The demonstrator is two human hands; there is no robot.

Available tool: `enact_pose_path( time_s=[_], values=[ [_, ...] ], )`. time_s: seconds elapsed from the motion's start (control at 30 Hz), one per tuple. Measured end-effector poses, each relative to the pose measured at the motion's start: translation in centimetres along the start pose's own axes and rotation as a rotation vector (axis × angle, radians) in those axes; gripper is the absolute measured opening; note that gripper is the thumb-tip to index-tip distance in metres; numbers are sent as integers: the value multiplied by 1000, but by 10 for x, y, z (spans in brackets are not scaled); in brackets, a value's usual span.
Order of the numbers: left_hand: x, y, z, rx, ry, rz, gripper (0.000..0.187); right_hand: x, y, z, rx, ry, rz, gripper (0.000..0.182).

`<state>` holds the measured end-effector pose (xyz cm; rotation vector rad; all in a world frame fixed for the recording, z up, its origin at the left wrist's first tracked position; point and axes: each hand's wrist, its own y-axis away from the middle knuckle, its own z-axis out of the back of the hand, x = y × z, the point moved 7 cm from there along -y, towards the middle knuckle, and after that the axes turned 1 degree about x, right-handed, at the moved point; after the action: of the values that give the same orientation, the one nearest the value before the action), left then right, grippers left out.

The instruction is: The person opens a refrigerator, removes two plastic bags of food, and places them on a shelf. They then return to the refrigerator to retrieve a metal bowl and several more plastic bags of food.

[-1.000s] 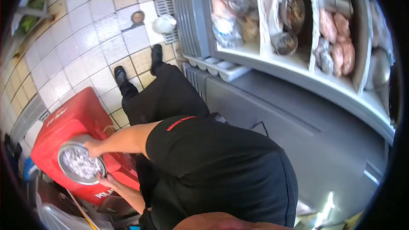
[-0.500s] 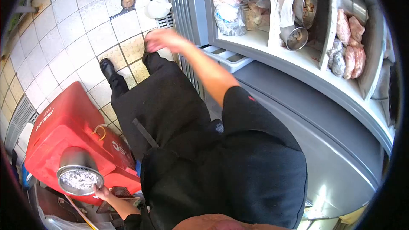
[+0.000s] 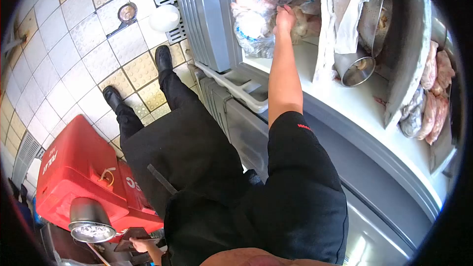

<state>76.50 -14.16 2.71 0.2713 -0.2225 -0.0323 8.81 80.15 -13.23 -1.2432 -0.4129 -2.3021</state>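
The open freezer [image 3: 340, 93] stands at two o'clock; the red box [image 3: 81, 160] is between eight and nine. Inside the freezer, plastic bags [image 3: 253, 32] lie toward twelve. The metal pot [image 3: 89, 212] is at eight. Right hand [image 3: 285, 19], at one, has curled fingers at the bags; left hand [image 3: 141, 244] is at seven. Whether either grips, I cannot tell.

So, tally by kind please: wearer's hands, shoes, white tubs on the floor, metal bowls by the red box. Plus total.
Wearer's hands: 2 (left hand, right hand)
Black shoes: 2
White tub on the floor: 1
Metal bowl by the red box: 1
Total: 6
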Motion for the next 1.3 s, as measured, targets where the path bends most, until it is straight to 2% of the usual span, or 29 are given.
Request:
enact_pose_path(
  time_s=[0.07,0.1,0.17,0.2,0.23,0.3,0.33,0.37,0.4,0.43,0.5,0.53,0.57,0.63,0.67,0.7,0.73,0.77,0.83,0.87,0.9,0.97,1.0,1.1,1.17,1.27,1.3],
  values=[
    [55,-21,-63,229,553,98,44,-17,-28,8,33,101,-32,35],
    [-13,25,-55,225,217,0,44,-22,-33,8,87,111,-90,34],
    [-89,60,-73,369,-51,-370,47,-14,-27,-1,201,127,-206,33],
    [-113,66,-90,381,-43,-437,48,-14,-23,-17,337,95,-273,30],
    [-139,71,-106,398,-38,-507,49,-10,-20,-23,325,128,-268,30],
    [-230,90,-123,391,32,-588,43,-8,-13,-32,298,193,-256,31],
    [-276,93,-135,400,170,-648,42,-23,-22,-34,341,128,-367,37],
    [-318,102,-140,364,250,-695,40,-33,-27,-33,391,70,-384,37],
    [-352,96,-159,293,454,-827,39,-39,-30,-33,441,12,-401,37],
    [-376,85,-188,441,436,-638,38,-42,-32,-38,495,-48,-416,37],
    [-488,148,-177,474,586,-796,38,-31,-22,-39,478,-16,-405,34],
    [-521,159,-198,497,579,-850,38,-23,-19,-40,469,0,-398,33],
    [-560,189,-208,619,571,-809,37,-17,-15,-41,479,-5,-415,31],
    [-639,254,-238,684,598,-1056,33,-10,-10,-44,495,-13,-450,28],
    [-673,296,-244,832,599,-1024,31,-13,-11,-46,492,-26,-470,29],
    [-710,345,-245,932,720,-1178,27,-16,-12,-47,488,-38,-488,30],
    [-739,389,-249,986,658,-1256,25,-18,-15,-47,482,-49,-504,31],
    [-763,439,-242,1152,818,-1280,26,-23,-21,-45,474,-39,-491,33],
    [-799,513,-257,1303,847,-1363,42,-36,-32,-43,464,-20,-465,36],
    [-814,543,-247,1278,823,-1426,50,-36,-30,-40,418,-5,-480,38],
    [-829,568,-236,1247,802,-1489,58,-16,-25,-34,347,125,-363,38],
    [-850,597,-240,950,782,-1589,68,39,-8,-21,196,378,-126,38],
    [-859,607,-239,799,770,-1622,73,50,-16,-16,215,440,47,38],
    [-864,617,-216,612,547,-1633,81,152,41,-38,-24,327,633,37],
    [-867,621,-205,617,467,-1638,83,181,58,-83,78,449,1028,32],
    [-873,620,-204,700,400,-1599,78,179,48,-126,114,744,1082,32],
    [-872,621,-202,731,408,-1596,76,177,44,-130,137,765,1017,32]
  ],
)
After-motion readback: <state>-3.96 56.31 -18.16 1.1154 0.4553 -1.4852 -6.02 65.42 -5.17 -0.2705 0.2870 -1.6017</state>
